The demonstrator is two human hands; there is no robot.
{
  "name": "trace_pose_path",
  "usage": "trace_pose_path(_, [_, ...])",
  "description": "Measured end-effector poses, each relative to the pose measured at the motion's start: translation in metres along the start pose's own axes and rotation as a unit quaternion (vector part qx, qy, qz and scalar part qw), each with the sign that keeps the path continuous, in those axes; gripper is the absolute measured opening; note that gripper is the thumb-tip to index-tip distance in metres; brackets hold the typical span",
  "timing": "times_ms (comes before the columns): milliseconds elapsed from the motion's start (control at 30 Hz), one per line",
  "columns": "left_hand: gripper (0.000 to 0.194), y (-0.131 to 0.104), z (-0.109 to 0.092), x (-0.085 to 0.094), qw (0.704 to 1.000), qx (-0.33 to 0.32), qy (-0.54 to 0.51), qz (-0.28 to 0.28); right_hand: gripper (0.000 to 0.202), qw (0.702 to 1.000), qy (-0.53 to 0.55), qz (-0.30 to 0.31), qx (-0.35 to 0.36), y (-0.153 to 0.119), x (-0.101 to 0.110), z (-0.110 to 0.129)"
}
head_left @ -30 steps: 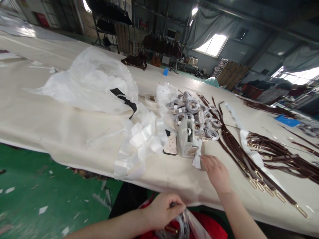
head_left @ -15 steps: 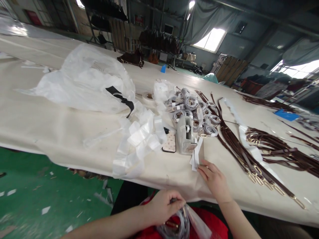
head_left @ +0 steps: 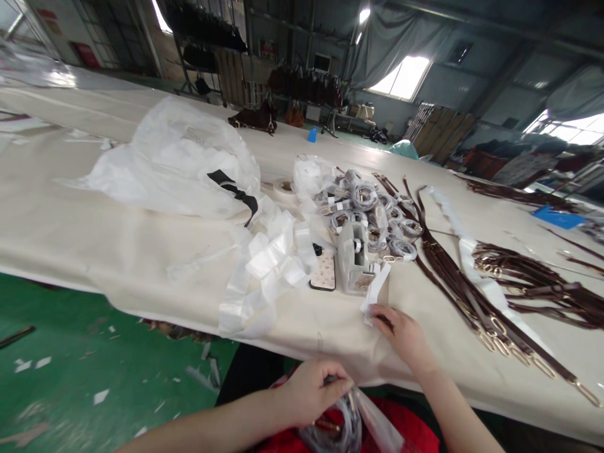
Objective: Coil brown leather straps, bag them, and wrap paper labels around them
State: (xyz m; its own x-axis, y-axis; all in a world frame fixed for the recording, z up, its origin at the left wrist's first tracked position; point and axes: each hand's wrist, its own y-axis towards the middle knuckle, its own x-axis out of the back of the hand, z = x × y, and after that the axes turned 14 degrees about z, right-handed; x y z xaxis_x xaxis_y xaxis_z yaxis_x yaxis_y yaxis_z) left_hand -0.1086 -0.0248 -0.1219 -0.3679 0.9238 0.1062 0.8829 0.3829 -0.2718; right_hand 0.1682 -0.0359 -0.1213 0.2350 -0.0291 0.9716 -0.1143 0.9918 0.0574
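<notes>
Low over my lap, my left hand (head_left: 317,391) pinches a coiled strap (head_left: 337,421) wrapped in clear plastic; gold-coloured metal shows inside the coil, and a loose plastic tail hangs to the right. At the table's near edge, my right hand (head_left: 400,333) has its thumb and fingertips closed on the lower end of white paper strips (head_left: 377,286). These strips lie against the front right of a grey tape dispenser (head_left: 352,258). A phone in a patterned case (head_left: 323,269) lies just left of the dispenser.
Behind the dispenser are several plastic-wrapped strap coils (head_left: 365,196). Brown straps with gold rings (head_left: 453,277) stretch across the right side. Crumpled white film strips (head_left: 264,264) and a large clear plastic bag (head_left: 174,163) lie to the left. A tape roll (head_left: 283,185) sits behind.
My right fingertips have shifted slightly left and curled more around the lower end of the paper strips. My left hand keeps hold of the coiled strap. The camera view has shifted slightly.
</notes>
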Motion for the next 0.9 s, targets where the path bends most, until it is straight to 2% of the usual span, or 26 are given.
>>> trace_pose_path(100, [0.040, 0.000, -0.002, 0.000, 1.000, -0.002, 0.003, 0.001, 0.026, 1.000, -0.006, -0.021, 0.000, 0.001, 0.001, 0.002])
trace_pose_path(267, [0.040, 0.002, -0.002, -0.001, 1.000, 0.004, 0.002, 0.007, 0.032, 0.990, -0.039, -0.121, -0.052, -0.001, 0.003, 0.000])
trace_pose_path(333, [0.040, 0.003, 0.000, -0.002, 1.000, 0.006, 0.002, 0.010, 0.032, 0.988, -0.041, -0.139, -0.057, -0.002, 0.006, 0.000])
trace_pose_path(433, [0.041, 0.003, 0.002, -0.003, 1.000, 0.004, 0.006, 0.009, 0.032, 0.992, -0.027, -0.119, -0.030, -0.004, 0.006, 0.007])
trace_pose_path(633, [0.038, 0.004, -0.001, -0.003, 1.000, -0.013, 0.009, 0.007, 0.020, 0.999, 0.020, -0.029, 0.032, -0.008, -0.008, 0.030])
trace_pose_path(767, [0.038, 0.003, -0.001, -0.004, 1.000, -0.015, 0.007, 0.013, 0.012, 0.998, 0.062, -0.003, 0.020, -0.010, -0.014, 0.028])
trace_pose_path(900, [0.037, 0.003, 0.000, -0.004, 1.000, -0.006, 0.008, 0.011, 0.015, 0.995, 0.097, 0.002, -0.004, -0.010, -0.013, 0.021])
